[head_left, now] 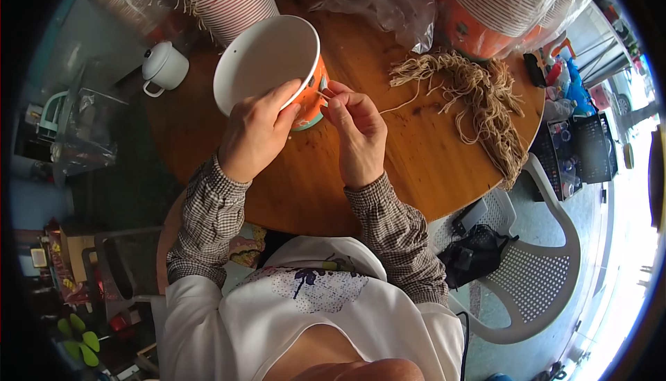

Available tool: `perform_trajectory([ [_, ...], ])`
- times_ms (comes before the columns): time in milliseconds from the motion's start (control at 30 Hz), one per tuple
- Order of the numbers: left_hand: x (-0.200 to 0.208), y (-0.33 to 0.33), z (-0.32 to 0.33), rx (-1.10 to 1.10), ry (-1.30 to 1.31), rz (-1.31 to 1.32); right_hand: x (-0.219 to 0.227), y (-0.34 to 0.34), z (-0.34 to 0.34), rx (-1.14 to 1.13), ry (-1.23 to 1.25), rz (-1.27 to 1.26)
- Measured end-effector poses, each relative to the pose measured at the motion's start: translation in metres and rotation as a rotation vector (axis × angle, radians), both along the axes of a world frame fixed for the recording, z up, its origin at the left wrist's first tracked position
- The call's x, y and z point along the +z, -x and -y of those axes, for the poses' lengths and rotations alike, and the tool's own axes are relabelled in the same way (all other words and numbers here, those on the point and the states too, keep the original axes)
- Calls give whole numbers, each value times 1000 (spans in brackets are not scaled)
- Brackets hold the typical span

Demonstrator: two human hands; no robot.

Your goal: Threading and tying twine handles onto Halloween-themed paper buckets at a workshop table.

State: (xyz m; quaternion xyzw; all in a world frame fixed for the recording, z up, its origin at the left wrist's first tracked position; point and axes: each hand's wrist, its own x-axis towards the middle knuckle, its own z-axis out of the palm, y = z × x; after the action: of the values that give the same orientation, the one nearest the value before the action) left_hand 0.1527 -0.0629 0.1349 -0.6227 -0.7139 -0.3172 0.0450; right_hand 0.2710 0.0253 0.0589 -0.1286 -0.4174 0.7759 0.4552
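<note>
One orange bucket (269, 65) over the table (305, 197), back from its near edge; axis slants, base toward right hand (358, 123), which pinches thin string (397, 109) beside outer wall. Left hand (258, 128) grips rim.

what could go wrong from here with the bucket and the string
The orange bucket is tilted and held at its rim by the left hand, so it might slip or dent. The strand by the right hand leads toward a tangled string bundle, so it could snag. A stack of buckets stands close behind; a bump might topple it.
</note>
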Motion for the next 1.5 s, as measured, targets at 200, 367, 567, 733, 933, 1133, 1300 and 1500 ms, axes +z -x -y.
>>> perform_trajectory([
  [200,0,-4,10,37,-7,53,1,2,11,40,30,-28],
  [367,-1,-7,11,24,-29,85,0,2,12,27,0,5],
  [567,-1,-9,11,15,-45,41,-1,2,11,21,-18,20],
  [733,-3,-10,10,1,-41,-11,-1,2,11,3,-24,43],
  [933,0,-21,7,-5,-14,-18,-10,7,11,-124,-202,158],
  [1133,0,-16,11,67,41,-57,-5,-5,-1,-110,-422,379],
  [1300,3,-5,16,1,-38,-16,14,-29,-22,-516,-971,714],
  [1500,15,0,23,-98,36,242,28,-34,-20,-582,-1001,652],
])
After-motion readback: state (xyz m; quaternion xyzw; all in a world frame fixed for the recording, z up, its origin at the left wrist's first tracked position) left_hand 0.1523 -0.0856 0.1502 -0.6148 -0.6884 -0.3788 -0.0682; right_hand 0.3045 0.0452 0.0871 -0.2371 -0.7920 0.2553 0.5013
